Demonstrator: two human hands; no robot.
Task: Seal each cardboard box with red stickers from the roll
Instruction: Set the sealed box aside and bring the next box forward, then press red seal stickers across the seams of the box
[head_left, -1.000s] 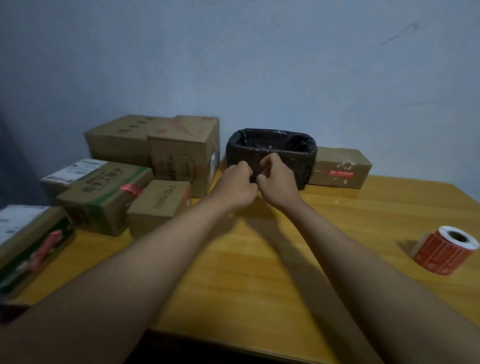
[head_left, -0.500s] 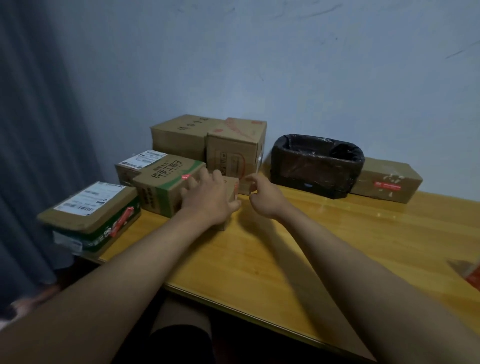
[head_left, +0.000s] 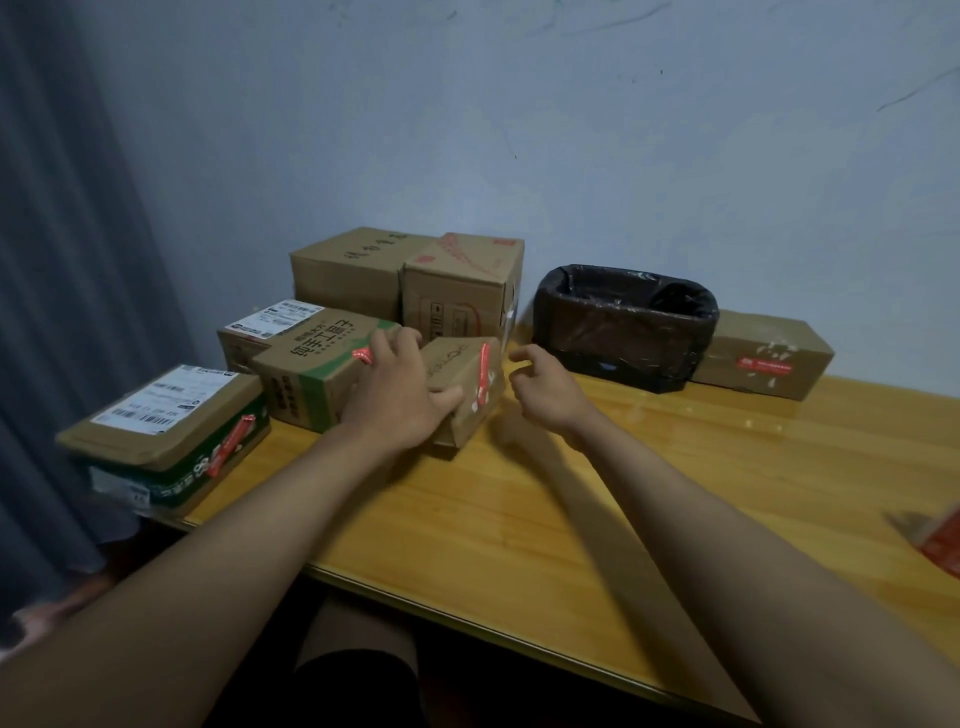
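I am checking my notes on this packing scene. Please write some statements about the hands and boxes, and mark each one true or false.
1. The left hand grips the small box. True.
2. The right hand holds the sticker roll. False: it holds nothing; the sticker roll lies at the right edge of the view.
3. The small box carries a red sticker. True.
4. The black-lined bin stands on top of a box. False: it stands on the table.
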